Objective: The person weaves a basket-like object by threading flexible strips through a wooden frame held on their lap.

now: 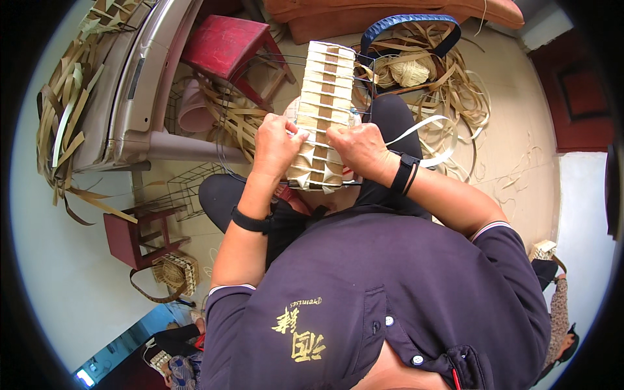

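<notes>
In front of me a long woven basket (329,81) of cream and brown flat strips stands between my knees, thin white bands crossing it. Thin black wire juts out around its sides. My left hand (276,143) is closed in a pinch at its left edge, thumb and forefinger together. At the opposite edge my right hand (361,151) is closed, fingertips pressed against the weave. A white flat strip (443,156) runs out from beside my right hand and loops down to the right. What lies inside my right fingers is mostly hidden.
A red stool (227,47) stands at the far left near a grey machine-like cabinet (133,91) heaped with tan strips (68,104). At far right lie a ball of cream cord (406,69), a blue-handled basket (411,25) and loose strips. A smaller stool (140,240) stands left. Other people sit near the lower corners.
</notes>
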### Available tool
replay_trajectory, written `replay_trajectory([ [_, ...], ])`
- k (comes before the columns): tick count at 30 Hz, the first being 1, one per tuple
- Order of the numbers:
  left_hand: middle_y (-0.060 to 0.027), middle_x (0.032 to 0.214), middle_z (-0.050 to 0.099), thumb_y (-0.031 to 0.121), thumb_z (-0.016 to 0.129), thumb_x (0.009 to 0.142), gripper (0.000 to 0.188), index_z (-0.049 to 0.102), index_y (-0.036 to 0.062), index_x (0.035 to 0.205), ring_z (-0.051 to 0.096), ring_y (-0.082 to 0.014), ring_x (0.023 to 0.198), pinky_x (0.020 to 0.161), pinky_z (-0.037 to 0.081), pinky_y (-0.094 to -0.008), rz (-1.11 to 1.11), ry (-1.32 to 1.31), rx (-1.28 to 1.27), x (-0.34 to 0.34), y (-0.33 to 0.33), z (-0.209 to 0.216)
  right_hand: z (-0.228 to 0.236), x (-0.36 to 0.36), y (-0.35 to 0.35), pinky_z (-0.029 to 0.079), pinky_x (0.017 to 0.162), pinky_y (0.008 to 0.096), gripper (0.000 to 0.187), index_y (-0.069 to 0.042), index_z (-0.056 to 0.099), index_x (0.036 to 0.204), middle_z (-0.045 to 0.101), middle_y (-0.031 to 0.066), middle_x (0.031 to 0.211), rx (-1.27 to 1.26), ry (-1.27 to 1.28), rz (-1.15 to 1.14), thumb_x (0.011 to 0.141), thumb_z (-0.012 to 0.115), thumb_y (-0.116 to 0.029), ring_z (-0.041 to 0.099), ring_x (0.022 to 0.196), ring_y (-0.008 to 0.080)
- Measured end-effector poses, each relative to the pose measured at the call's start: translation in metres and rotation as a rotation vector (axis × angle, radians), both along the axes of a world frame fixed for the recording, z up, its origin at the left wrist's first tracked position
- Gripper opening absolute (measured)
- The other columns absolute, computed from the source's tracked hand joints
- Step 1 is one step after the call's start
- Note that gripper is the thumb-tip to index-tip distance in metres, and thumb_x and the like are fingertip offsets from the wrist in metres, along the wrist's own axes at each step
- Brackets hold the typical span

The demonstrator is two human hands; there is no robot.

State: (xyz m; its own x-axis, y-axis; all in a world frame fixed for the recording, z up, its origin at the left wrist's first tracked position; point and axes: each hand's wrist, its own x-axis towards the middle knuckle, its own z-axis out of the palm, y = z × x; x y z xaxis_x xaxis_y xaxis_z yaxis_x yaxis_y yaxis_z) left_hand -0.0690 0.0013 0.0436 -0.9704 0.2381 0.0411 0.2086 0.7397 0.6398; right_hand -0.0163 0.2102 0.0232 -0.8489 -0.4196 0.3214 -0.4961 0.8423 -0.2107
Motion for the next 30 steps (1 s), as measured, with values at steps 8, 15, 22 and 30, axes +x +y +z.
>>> replay_trajectory([
  [8,-0.0168,0.088,0.068,0.025,0.087,0.073,0.029,0.072,0.0011,0.081,0.068,-0.0306,0.081,0.076,0.054,-0.0403,-0.012,-0.001,-0.05,-0.001,-0.003,0.0,0.015,-0.004,0.003,0.054,0.058,0.0416,0.009,-0.009,0.061,0.094,0.07,0.0094,0.077,0.052,-0.118,0.06,0.086,0.06,-0.012,0.072,0.071,0.029],
  [15,-0.0135,0.077,0.072,0.026,0.087,0.075,0.03,0.075,0.001,0.085,0.07,-0.025,0.069,0.067,0.055,-0.0358,0.004,-0.06,-0.081,0.0,-0.006,0.0,0.033,0.005,0.017,0.055,0.063,0.0445,0.027,-0.007,0.065,0.109,0.07,0.0145,0.076,0.02,-0.318,-0.008,0.082,0.061,-0.007,0.071,0.073,0.0332],
  [22,-0.0178,0.079,0.071,0.024,0.083,0.078,0.027,0.072,-0.001,0.082,0.071,-0.0295,0.073,0.071,0.055,-0.0387,0.113,-0.049,0.063,0.001,-0.013,-0.013,0.028,-0.002,0.002,0.055,0.064,0.0472,0.015,-0.009,0.061,0.099,0.069,0.0144,0.073,-0.102,-0.239,-0.025,0.087,0.066,-0.013,0.07,0.072,0.0356],
  [30,-0.0103,0.089,0.066,0.007,0.059,0.102,0.009,0.054,-0.0004,0.103,0.073,-0.0187,0.077,0.067,0.063,-0.0306,0.409,0.027,0.692,-0.022,-0.107,-0.029,0.051,0.016,0.089,0.054,0.068,0.0489,0.007,-0.009,0.068,0.082,0.069,0.0151,0.073,-0.008,-0.482,-0.127,0.076,0.064,-0.008,0.07,0.075,0.0366],
])
